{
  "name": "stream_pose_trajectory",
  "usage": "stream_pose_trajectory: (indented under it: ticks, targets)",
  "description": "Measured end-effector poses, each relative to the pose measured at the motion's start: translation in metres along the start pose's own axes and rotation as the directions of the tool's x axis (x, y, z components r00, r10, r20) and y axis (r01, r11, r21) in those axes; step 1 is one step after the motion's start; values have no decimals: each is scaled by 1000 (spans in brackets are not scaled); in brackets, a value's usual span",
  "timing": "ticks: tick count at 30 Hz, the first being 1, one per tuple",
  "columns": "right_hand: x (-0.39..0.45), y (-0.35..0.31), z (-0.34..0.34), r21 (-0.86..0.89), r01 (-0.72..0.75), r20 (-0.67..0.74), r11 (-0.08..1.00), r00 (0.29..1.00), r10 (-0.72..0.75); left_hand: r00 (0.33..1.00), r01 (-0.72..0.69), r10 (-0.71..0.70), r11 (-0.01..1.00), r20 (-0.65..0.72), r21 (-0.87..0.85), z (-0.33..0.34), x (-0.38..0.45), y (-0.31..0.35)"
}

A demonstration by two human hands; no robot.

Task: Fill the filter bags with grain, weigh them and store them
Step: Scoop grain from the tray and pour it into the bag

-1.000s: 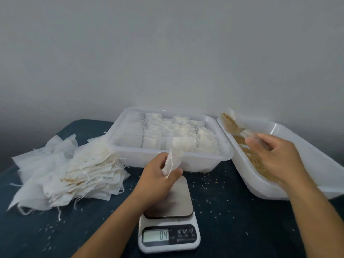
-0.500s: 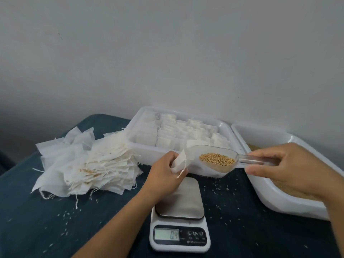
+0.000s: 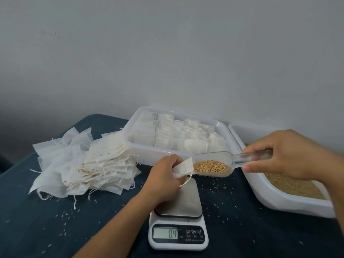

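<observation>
Two hands work above the scale (image 3: 178, 216): the left hand (image 3: 163, 180) pinches an open filter bag (image 3: 183, 167), and the right hand (image 3: 286, 152) grips the handle of a clear scoop (image 3: 214, 162) of grain (image 3: 210, 166), its lip at the bag's mouth, seemingly just inside. Empty bags (image 3: 89, 164) lie piled left, filled bags (image 3: 178, 135) fill the middle tray (image 3: 141, 155), and the grain tray (image 3: 279, 200) sits right
</observation>
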State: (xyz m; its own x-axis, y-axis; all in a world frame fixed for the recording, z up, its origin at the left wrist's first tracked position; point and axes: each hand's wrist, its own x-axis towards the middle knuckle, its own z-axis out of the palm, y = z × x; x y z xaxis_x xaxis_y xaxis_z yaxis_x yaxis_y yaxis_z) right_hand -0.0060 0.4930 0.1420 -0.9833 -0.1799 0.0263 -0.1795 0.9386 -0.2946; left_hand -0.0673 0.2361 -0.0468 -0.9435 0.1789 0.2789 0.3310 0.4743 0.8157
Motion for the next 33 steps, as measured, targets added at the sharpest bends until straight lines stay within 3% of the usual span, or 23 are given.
stream_pose_trajectory:
  ticks: [16,29,33]
  targets:
    - [2,-12,-13,-118,-1,8,993,1000,2,1000,-15,15,1000,-2,-27,2,-1,2]
    - [0,0,-9,-52,23,-39,998,999,-25,999,13,-16,996,-29,-85,0,-1,4]
    - [-3,7,-1,45,14,-63,999,998,-11,999,6,-11,994,-45,-110,-1,-2,5]
